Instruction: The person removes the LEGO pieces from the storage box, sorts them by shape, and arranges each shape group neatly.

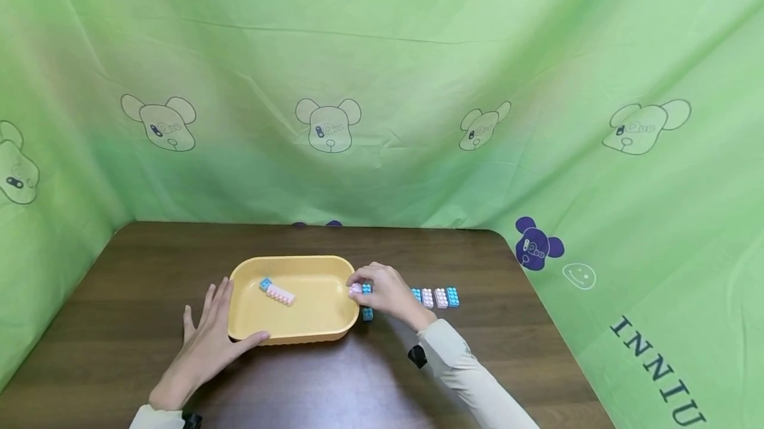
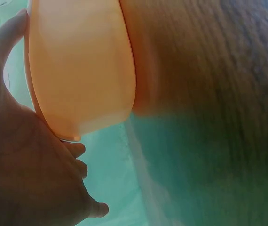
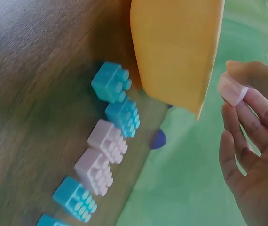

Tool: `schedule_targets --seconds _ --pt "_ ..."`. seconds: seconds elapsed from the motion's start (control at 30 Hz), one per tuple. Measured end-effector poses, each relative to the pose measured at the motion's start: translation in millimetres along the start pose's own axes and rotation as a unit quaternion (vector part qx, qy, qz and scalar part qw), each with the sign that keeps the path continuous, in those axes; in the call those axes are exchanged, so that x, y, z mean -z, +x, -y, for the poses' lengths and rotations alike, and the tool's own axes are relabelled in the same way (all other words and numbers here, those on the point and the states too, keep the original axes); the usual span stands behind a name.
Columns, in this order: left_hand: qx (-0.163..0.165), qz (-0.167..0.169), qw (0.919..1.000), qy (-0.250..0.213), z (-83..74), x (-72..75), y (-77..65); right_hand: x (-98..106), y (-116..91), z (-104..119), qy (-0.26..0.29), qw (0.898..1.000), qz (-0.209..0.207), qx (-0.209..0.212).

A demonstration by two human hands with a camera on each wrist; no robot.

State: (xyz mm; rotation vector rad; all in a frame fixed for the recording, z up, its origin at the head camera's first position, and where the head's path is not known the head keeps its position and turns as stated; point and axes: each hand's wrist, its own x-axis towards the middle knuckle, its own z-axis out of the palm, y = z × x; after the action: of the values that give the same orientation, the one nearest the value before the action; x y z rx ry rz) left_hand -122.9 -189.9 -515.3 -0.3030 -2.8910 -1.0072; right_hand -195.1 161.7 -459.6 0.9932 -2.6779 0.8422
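Between the thumb and fingers of my right hand a pink toy brick is pinched, just at the right end of a yellow tray. My left hand rests against the tray's left end, its thumb on the front rim and its other fingers stretched along the side. Inside the tray lie a blue brick and a longer pink row of studs, end to end. Beside the tray's right end sits a blue brick, close under my right hand.
To the right, a row of bricks runs along the table, with pink bricks and a blue brick at its far end. My right hand partly covers this row in the head view. A green printed cloth hangs behind and around the table.
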Motion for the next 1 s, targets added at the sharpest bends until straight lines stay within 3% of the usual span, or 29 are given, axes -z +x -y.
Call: schedule_targets --seconds 0.27,0.6,0.87,1.0 --pt "-0.003 -0.001 1.0 -0.002 -0.9 0.4 0.1 4 -17 -10 0.013 0.999 -0.022 -0.024" --pt "-0.005 0.001 1.0 -0.005 -2.0 1.6 -1.2 2 -44 -18 0.056 0.995 -0.006 -0.081" --pt "0.007 0.006 0.9999 -0.013 -1.5 1.5 -3.5 -5 -58 -30 -0.017 0.999 0.009 -0.044" --pt "0.005 0.003 0.9999 -0.013 -1.8 0.7 -2.0 -6 -60 -32 -0.032 0.998 0.016 -0.052"
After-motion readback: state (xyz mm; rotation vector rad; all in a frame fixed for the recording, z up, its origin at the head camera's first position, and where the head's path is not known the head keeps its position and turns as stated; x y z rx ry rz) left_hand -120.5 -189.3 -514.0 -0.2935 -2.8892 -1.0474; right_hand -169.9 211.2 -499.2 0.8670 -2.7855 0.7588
